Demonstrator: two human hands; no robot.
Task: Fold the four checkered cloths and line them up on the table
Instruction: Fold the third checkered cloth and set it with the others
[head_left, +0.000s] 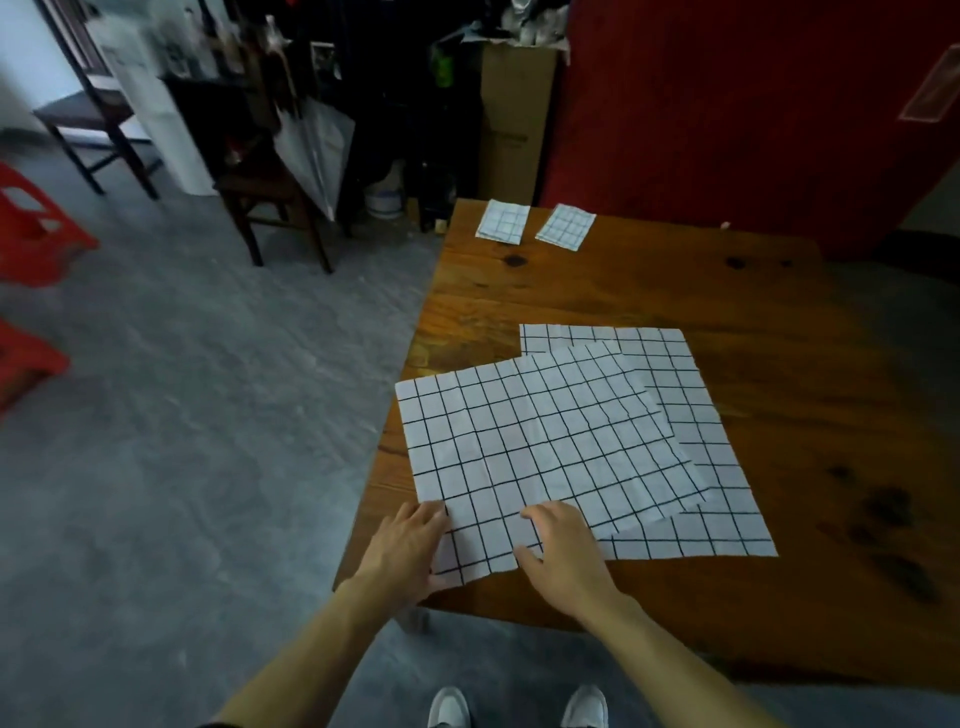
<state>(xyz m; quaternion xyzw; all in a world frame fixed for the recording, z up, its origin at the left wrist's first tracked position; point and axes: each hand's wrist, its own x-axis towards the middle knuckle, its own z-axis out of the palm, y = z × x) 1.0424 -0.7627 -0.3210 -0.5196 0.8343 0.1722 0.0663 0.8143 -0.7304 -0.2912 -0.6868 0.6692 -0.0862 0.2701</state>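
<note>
Status approx. half done: two folded cloths (535, 226) lie side by side at the bench (779, 322) far edge, well beyond both grips. Left grip (410, 551) holds the top flat cloth (530, 441) near corner; right grip (563, 551) rests beside, fingers relaxed, pressing it. Under it, a 2nd flat cloth (711, 467) remains unfolded.

You are standing in a cluttered home storage room: bare concrete floor (182, 415), wooden chairs (270, 197), red plastic stools (36, 234), a cardboard box (514, 119).
</note>
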